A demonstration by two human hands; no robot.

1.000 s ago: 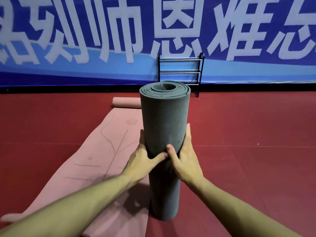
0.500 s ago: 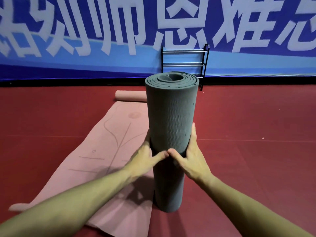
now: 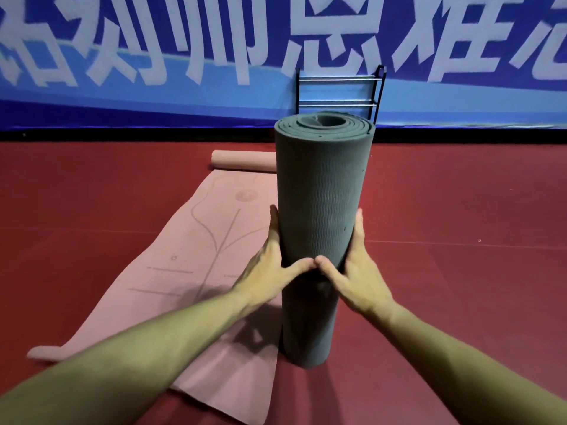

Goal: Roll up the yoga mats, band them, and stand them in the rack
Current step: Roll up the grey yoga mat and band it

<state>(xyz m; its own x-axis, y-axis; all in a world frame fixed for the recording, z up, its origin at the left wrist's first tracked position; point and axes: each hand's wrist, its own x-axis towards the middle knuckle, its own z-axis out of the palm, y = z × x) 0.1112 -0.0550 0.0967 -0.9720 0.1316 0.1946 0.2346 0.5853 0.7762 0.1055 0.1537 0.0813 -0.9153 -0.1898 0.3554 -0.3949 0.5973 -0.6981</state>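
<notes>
frame centre: rolled grey yoga mat point(image 3: 320, 210) stood upright on the red floor point(image 3: 460, 194), left hand point(image 3: 270, 265) and right hand point(image 3: 359, 268) clasping its middle, thumbs meeting in front. no band was visible; a slackened clasp would likely let the coil spring open.

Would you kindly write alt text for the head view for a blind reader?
A left hand and right hand grip a rolled grey mat standing upright on a red floor, thumbs meeting in front. A pink mat lies partly unrolled alongside; a black rack stands by the blue banner behind.
</notes>
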